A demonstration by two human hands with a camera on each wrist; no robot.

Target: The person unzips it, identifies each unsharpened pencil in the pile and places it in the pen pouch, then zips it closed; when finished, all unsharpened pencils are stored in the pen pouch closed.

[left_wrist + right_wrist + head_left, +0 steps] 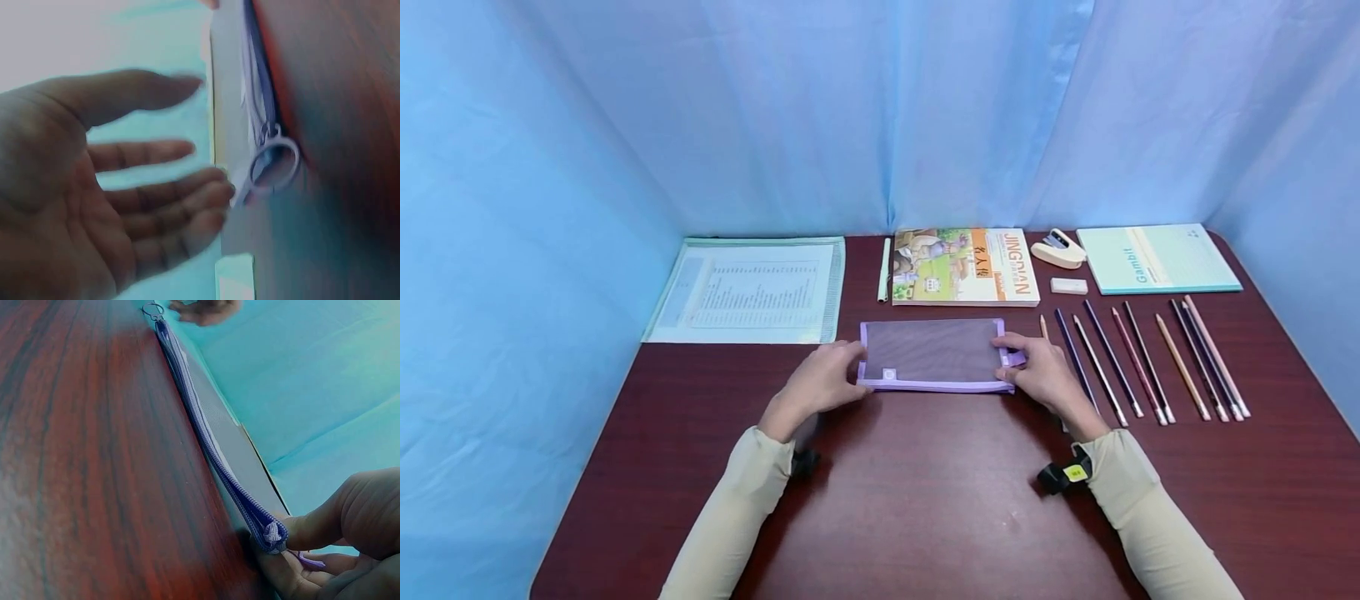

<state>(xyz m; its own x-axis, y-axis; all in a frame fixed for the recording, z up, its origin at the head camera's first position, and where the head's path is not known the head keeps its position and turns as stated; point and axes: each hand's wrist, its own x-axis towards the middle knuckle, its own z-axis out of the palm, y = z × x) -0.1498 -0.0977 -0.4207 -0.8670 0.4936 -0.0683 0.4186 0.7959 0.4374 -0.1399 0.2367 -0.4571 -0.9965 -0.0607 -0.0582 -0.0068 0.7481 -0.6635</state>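
A purple mesh zipper pouch (932, 354) lies flat on the dark wooden table (925, 500) in front of me. My left hand (842, 375) is at its left end. In the left wrist view that hand (187, 150) has its fingers straight and spread, their tips beside the round zipper pull (275, 164); contact is unclear. My right hand (1022, 367) holds the pouch's right end. In the right wrist view its thumb and fingers (294, 544) pinch the end of the zipper seam (206, 437), and the zipper looks shut along its length.
Several pencils (1142, 358) lie in a row right of the pouch. Behind it are a picture book (966, 267), a pen (884, 268), a stapler (1058, 248), an eraser (1068, 286) and a green notebook (1157, 258). A document folder (748, 290) lies at the back left. Blue curtains surround the table.
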